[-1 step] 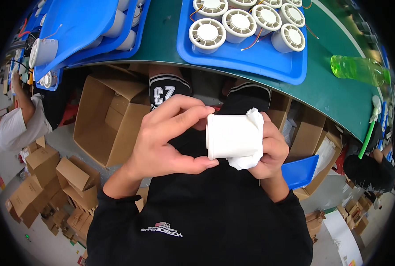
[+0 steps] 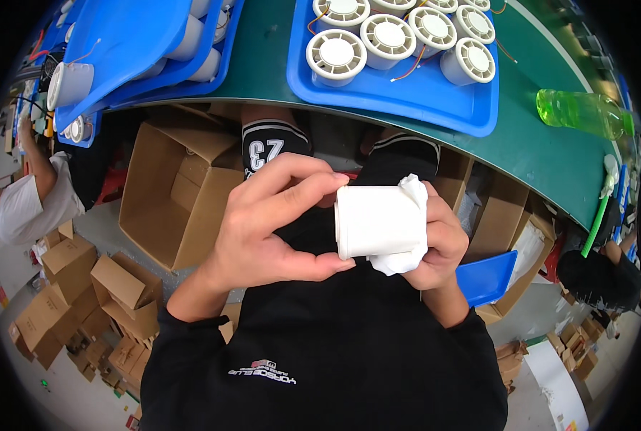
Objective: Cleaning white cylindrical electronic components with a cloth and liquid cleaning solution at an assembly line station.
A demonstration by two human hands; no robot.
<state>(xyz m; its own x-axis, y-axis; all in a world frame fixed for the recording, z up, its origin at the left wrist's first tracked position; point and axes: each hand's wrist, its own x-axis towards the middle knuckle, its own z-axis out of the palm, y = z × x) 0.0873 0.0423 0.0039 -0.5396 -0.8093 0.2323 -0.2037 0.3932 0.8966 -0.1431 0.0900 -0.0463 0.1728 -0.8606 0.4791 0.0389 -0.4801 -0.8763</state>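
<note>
The fingers of the left hand are set wide, thumb and forefinger at opposite edges of the rim of a white cylinder; its other end is held in the right hand, a crumpled white cloth pressed against it. The cylinder, lying sideways, seems to be at a cloth-handling step; a light, steady two-handed hold is called for next. Beyond the cylinder, slotted-top white units are held in a blue tray on the green surface.

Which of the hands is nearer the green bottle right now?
Right. The right hand is below and left of the green bottle in the picture; the left hand is farther left, across the white cylinder.
</note>
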